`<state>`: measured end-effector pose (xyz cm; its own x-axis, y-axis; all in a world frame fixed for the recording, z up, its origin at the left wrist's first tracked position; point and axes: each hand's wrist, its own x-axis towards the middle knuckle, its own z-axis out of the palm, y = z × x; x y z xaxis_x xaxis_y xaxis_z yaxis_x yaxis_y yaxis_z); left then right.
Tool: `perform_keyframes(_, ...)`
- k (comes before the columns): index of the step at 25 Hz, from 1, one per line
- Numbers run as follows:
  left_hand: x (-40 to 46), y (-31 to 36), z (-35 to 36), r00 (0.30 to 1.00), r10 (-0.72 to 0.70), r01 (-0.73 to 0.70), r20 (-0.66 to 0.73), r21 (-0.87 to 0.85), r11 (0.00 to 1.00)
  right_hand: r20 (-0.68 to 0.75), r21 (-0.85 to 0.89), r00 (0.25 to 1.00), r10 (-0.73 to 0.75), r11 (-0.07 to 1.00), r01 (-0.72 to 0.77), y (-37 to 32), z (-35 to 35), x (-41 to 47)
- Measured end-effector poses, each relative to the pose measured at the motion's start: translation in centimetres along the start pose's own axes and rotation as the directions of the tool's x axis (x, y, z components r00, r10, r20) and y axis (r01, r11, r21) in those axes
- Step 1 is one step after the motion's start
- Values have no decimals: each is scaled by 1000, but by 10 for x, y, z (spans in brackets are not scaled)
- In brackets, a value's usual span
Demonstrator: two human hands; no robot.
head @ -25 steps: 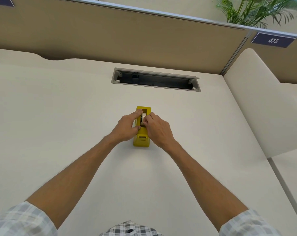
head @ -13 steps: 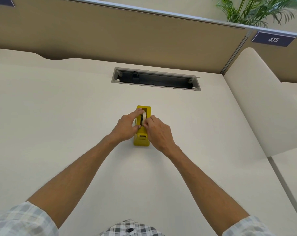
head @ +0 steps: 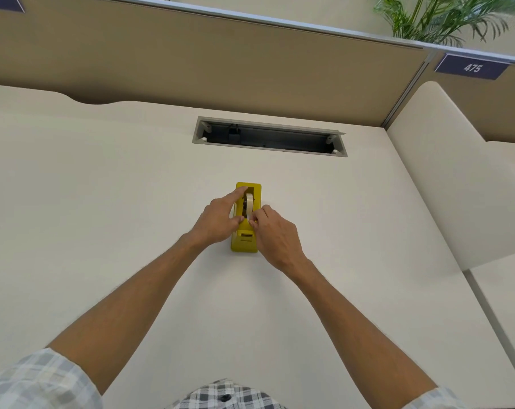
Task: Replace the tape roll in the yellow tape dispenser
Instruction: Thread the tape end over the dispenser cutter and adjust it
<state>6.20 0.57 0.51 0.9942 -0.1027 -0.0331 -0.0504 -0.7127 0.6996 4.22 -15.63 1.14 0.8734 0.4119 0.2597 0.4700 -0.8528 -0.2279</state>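
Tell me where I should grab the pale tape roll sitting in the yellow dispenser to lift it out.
Pinch the pale tape roll by its two flat faces, coming straight down from above. It stands on edge in the open-topped slot of the yellow plastic tape dispenser, so probably only its upper arc is reachable. The left hand already steadies the dispenser's left wall.

One readable mark — "475" in white on a dark blue plate [head: 472, 67] — fixed to the partition [head: 191, 63].
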Motion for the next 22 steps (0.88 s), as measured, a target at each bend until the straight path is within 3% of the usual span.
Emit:
perform_keyframes(6, 2, -2, 4, 998, -46, 43, -38, -81, 996, -19, 25, 1000, 6, 1000, -6, -8, -5, -8)
perform_keyframes(22, 10, -7, 7, 998, -62, 62, -17, -37, 997, -33, 79, 999, 9, 997, -6, -17, -14, -29)
